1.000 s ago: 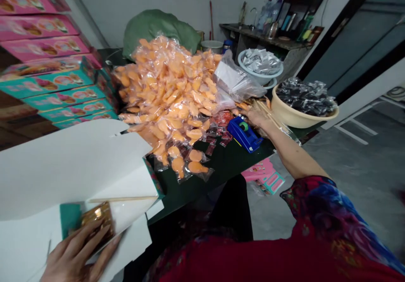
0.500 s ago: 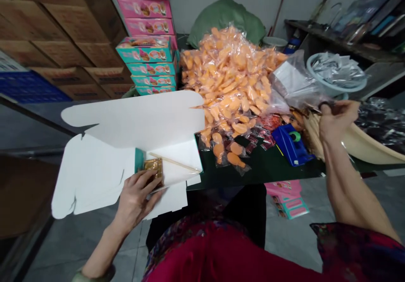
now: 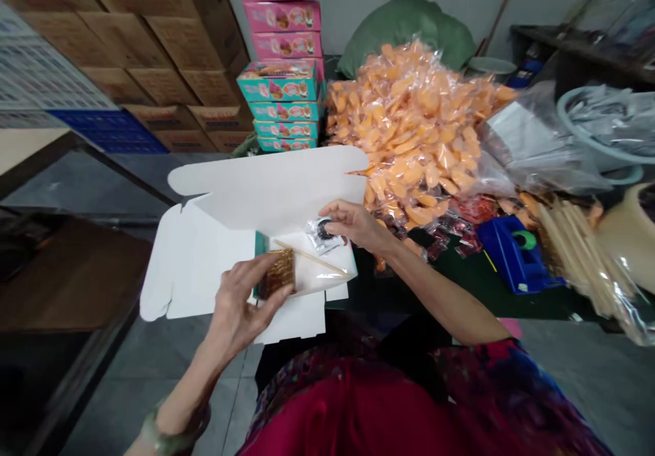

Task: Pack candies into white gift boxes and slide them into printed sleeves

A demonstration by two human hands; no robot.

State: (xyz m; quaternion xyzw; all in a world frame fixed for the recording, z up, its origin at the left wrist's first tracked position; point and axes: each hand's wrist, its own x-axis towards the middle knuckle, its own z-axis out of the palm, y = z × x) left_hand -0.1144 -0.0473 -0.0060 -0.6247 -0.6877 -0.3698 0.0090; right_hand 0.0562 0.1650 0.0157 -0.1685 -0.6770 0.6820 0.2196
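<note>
An open white carton (image 3: 286,186) with a teal outside lies at the table's front edge. Inside it are a gold-brown wrapped block (image 3: 280,273) and a thin wooden stick (image 3: 312,259). My left hand (image 3: 240,306) has its thumb and fingers on either side of the block, at the carton's left end. Over the carton's right part, my right hand (image 3: 353,224) pinches a small clear packet with a black round item (image 3: 324,229). Right of the carton lies a heap of orange pieces in clear wrappers (image 3: 409,121).
Pink and teal boxes (image 3: 284,87) are stacked behind the carton. A blue tape dispenser (image 3: 516,254), bundled wooden sticks (image 3: 580,251) and a pale blue basin (image 3: 568,125) are at the right. Brown cartons (image 3: 168,53) stand at the back left.
My right hand has come from the far right to the carton with the clear packet. My left hand stays at the gold-brown block, its fingers now around its sides. The view has shifted left.
</note>
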